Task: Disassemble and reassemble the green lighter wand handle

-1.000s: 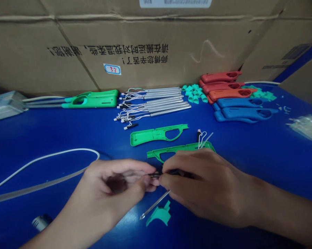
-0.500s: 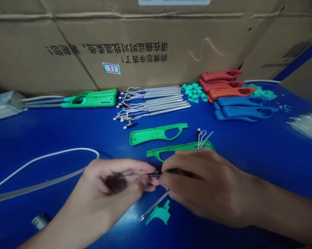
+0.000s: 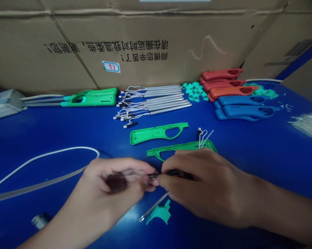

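Observation:
Between the fingertips of my left hand and my right hand is a small dark cylindrical part; both hands are closed on it. My right fingers hide most of it. A thin metal tube slants out from beneath my right hand; whether that hand grips it I cannot tell. Beside the tube lies a teal curved trigger piece. Just beyond my hands is a green handle half, partly covered, with a black part with white wires at its right end. Another green handle half lies farther off.
Silver tubes with wires lie in a row before a cardboard box. Nearby are teal caps, red handles, blue handles and green lighter bodies. A white cable loops at left.
My right fingers have shifted very slightly left over the small dark part. The view has tilted a little; the things on the table lie as before.

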### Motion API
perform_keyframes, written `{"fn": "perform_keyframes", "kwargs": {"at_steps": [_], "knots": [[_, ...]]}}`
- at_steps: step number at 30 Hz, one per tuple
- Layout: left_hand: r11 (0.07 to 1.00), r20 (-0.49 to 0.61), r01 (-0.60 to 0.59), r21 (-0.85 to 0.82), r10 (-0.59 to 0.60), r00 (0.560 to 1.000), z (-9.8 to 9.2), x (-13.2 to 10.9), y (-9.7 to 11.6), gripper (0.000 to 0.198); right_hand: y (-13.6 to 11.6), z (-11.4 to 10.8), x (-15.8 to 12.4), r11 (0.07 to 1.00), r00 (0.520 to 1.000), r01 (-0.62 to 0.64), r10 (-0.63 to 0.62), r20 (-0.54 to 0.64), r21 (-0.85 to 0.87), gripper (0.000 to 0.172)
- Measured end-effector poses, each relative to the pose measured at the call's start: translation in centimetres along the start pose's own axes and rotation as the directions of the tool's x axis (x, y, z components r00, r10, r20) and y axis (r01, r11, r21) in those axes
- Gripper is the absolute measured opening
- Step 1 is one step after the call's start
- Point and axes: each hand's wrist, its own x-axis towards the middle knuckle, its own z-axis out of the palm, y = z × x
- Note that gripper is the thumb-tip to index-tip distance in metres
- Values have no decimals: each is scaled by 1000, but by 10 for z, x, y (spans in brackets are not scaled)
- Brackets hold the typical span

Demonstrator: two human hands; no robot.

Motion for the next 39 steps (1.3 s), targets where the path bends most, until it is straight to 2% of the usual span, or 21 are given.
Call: {"fn": "perform_keyframes", "kwargs": {"at_steps": [13,20,28,39], "knots": [[1000,-2,0,-1,0,1000,0,-2,-1,12,-1,2,-1,1000,998,-1,3,-64,27,30],[1000,-22,-4,10,4,1000,2,0,-1,11,0,2,2,1000,999,-9,9,-41,0,38],[1000,12,9,1,-9,1000,2,1,7,9,-1,1,-1,1000,999,-6,6,-32,6,34],[998,-31,17,57,-15,999,3,3,5,10,-3,2,2,998,999,-19,17,35,56,37]]}}
